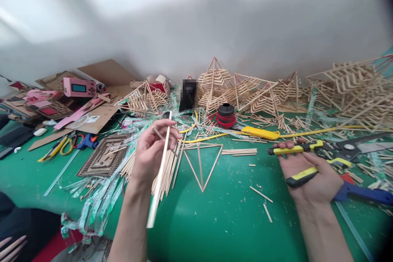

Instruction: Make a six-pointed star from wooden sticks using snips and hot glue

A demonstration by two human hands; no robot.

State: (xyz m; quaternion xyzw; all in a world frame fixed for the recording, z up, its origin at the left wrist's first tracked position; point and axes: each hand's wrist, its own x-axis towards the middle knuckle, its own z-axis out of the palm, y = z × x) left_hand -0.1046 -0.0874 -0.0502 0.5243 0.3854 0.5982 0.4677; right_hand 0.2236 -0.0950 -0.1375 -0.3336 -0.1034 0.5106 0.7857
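Observation:
My left hand [150, 147] is raised with fingers pinched around a long pale wooden stick [161, 168]. A second, shorter wooden stick crosses behind it between the fingers. My right hand [310, 172], palm up, grips pliers [302, 147] with yellow-and-black handles spread apart; their jaws are hard to make out against large dark scissor blades [350, 147]. Between my hands a triangular stick frame [202, 188] with a middle stick lies on the green table. Below my left hand is a fanned bundle of sticks [167, 172].
Several stepped stick structures [215, 82] line the wall. A yellow utility knife [259, 132] and a black-and-red round object [226, 115] lie midway. Plastic scraps, cardboard [101, 110], a woven stick panel [106, 155] and pliers [55, 147] are left. Another person's hand [12, 247] shows lower left.

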